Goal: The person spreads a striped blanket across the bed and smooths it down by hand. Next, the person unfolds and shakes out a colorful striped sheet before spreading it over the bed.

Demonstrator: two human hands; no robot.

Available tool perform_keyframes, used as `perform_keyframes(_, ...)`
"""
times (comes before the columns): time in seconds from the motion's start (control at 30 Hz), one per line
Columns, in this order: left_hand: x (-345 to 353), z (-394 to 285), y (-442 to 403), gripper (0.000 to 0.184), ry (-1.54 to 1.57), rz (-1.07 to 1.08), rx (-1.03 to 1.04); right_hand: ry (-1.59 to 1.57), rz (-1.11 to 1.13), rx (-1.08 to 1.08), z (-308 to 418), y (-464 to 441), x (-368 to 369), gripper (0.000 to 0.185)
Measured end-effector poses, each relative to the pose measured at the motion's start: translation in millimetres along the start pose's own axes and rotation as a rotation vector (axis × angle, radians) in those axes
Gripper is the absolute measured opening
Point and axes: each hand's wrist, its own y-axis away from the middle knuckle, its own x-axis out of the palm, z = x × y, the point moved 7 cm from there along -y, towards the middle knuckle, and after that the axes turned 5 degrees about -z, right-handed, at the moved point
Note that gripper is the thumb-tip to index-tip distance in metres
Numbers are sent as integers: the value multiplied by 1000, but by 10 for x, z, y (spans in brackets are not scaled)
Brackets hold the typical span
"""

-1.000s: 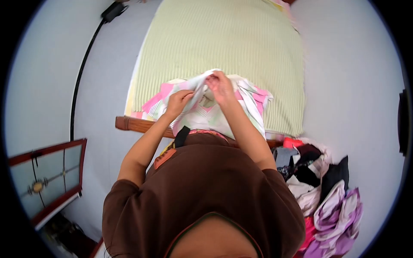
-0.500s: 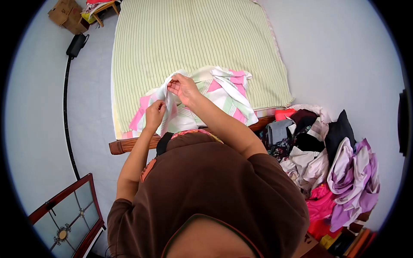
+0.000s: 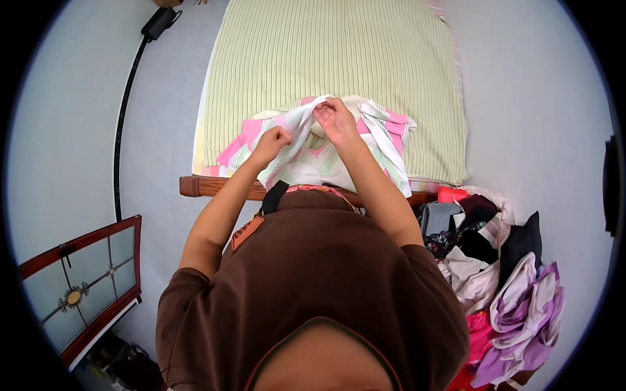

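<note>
Bed (image 3: 339,52) covered by a ribbed pale green spread; wooden bed edge (image 3: 215,186) nearest the person. Patterned cloth in pink, white and green (image 3: 310,166) lies bunched on the near end of the bed. Right hand (image 3: 336,122): fingers pinching the cloth's raised upper edge. Left hand (image 3: 270,143): fingers curled at the cloth, lower on its left side; grip cannot be confirmed. Clothes pile (image 3: 469,241) noted beside the bed, right.

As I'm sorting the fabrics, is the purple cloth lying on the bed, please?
No, the purple cloth lies among the heaped clothes beside the bed.
</note>
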Motion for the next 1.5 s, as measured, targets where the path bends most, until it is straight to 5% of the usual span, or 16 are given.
perform_keyframes(0.2, -46, -36, 44, 26, -481, -236, 335, 32, 7, 21, -8, 12, 74, 10)
perform_keyframes(0.4, -209, -89, 141, 20, -665, -524, 377, 42, 28, 41, -41, 18, 143, 9)
perform_keyframes(0.5, -232, 8, 61, 11, -763, -410, 385, 37, 32, 44, -55, 5, 143, 10)
perform_keyframes(0.67, -281, 259, -2, 10, -509, -298, 221, 13, 18, 26, -31, -50, 107, 9)
perform_keyframes(0.87, -196, 373, -12, 10, 111, -239, -28, 1004, -34, -320, -55, -44, -122, 19)
perform_keyframes(1.0, -40, 194, -2, 9, 240, -213, -101, 890, 139, 245, -755, 44, -400, 14)
perform_keyframes(1.27, 106, 326, 88, 23, 105, -176, -186, 855, 48, 211, -1011, 39, -669, 14)
perform_keyframes(1.5, 181, 158, 146, 24, -301, -147, 88, 786, -72, 276, -978, 78, -801, 20)
